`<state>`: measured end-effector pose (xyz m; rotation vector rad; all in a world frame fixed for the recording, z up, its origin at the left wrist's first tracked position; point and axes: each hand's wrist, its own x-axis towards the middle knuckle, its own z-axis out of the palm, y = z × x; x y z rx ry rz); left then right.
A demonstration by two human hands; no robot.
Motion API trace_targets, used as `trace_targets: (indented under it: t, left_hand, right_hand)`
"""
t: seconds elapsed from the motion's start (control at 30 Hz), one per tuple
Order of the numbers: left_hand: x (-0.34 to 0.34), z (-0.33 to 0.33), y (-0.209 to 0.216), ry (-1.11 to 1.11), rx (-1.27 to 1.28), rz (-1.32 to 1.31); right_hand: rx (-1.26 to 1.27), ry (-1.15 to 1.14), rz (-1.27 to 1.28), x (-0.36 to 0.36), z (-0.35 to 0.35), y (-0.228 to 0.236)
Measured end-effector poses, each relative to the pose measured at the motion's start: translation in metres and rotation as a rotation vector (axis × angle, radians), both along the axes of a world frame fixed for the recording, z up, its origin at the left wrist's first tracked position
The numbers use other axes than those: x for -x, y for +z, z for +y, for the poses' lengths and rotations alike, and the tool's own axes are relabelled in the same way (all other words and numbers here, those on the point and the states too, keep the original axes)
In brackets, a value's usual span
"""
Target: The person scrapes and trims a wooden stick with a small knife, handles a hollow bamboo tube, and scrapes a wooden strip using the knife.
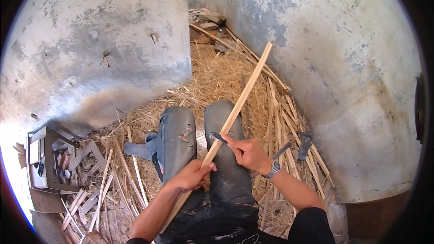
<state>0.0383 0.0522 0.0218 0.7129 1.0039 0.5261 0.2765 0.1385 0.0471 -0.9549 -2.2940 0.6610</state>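
A long pale strip of wood or bamboo (244, 92) lies slantwise over my thighs, its far end raised toward the right wall. My left hand (195, 175) is closed round its lower part, resting at my left thigh. In my right hand (248, 152) is a knife (217, 137), whose dark, curved blade lies across the strip above my left hand. The index finger stretches along the knife near the blade. Behind the right wrist, a dark bar (282, 150) sticks out, perhaps the knife's long handle. The blade's edge is too small to make out.
Shavings (221, 74) cover the floor around my legs. Several long strips (282, 122) lie along the right wall (343, 63), beside a dark object (305, 145). A box-like frame (41, 165) with scraps stands at the left. Rubble (210, 18) fills the far corner.
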Motion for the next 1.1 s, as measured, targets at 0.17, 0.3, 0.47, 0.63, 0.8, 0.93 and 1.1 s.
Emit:
trace_targets:
  t: [0.17, 0.3, 0.47, 0.63, 0.8, 0.93, 1.1]
  left_hand:
    - [-0.005, 0.002, -0.002, -0.028, 0.005, -0.008]
    - [-0.016, 0.003, -0.003, -0.032, -0.052, 0.054]
    - [-0.017, 0.001, -0.005, 0.030, -0.083, 0.060]
    - [-0.017, 0.004, 0.000, 0.056, -0.066, 0.028]
    - [-0.011, 0.007, -0.002, 0.059, -0.032, -0.007]
    - [-0.009, 0.006, -0.002, 0.033, -0.012, -0.021]
    - [-0.020, 0.010, 0.006, 0.006, -0.031, -0.003]
  right_hand:
    - [-0.049, -0.115, 0.068, -0.015, 0.031, -0.008]
    - [-0.216, -0.282, 0.126, -0.033, 0.105, -0.024]
    - [-0.150, -0.253, 0.089, -0.010, 0.091, -0.016]
    - [-0.183, -0.068, 0.105, 0.009, 0.044, -0.019]
    - [-0.093, 0.003, 0.009, 0.014, 0.026, -0.013]
    - [0.146, -0.035, 0.156, 0.002, 0.048, -0.013]
    - [-0.018, -0.356, 0.206, -0.027, 0.109, -0.020]
